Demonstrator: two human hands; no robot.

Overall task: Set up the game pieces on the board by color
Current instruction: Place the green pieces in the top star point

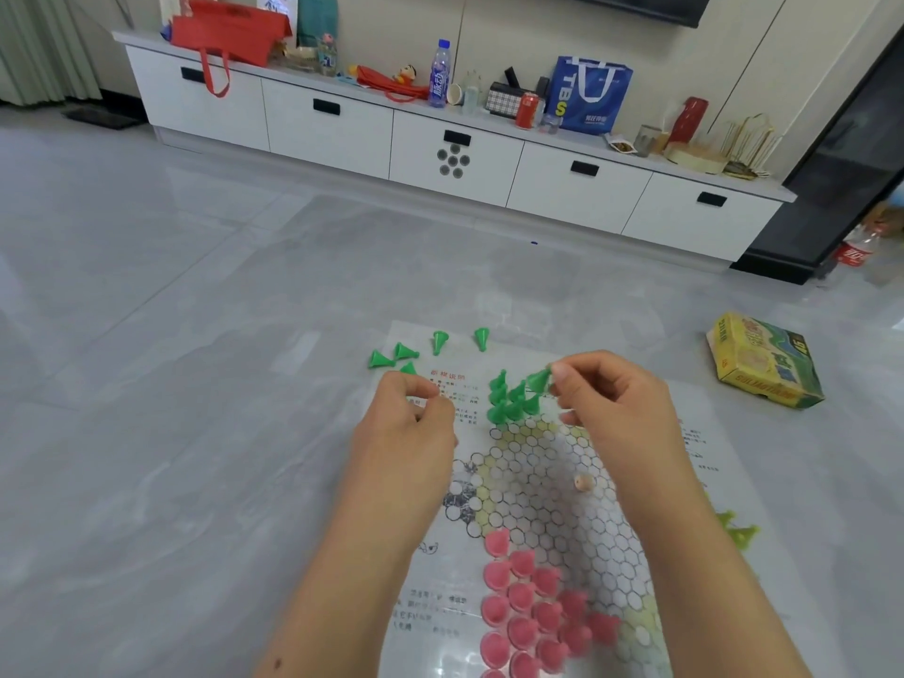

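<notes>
Right grip [606,398] pinches a green piece [539,379]; left grip [411,413] curled, contents unclear

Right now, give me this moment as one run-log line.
right hand: pinching green cone piece | left hand: curled, contents unclear | pink pieces: placed | paper hexagon board

Glossy plastic green pieces [511,401] stand on a glossy paper board [548,482].

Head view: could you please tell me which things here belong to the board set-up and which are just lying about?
Job:
- board
- green pieces, one in right hand
- loose green pieces
- pink pieces
- left hand

Lying about:
- yellow box
- blue bag
- red can
</notes>
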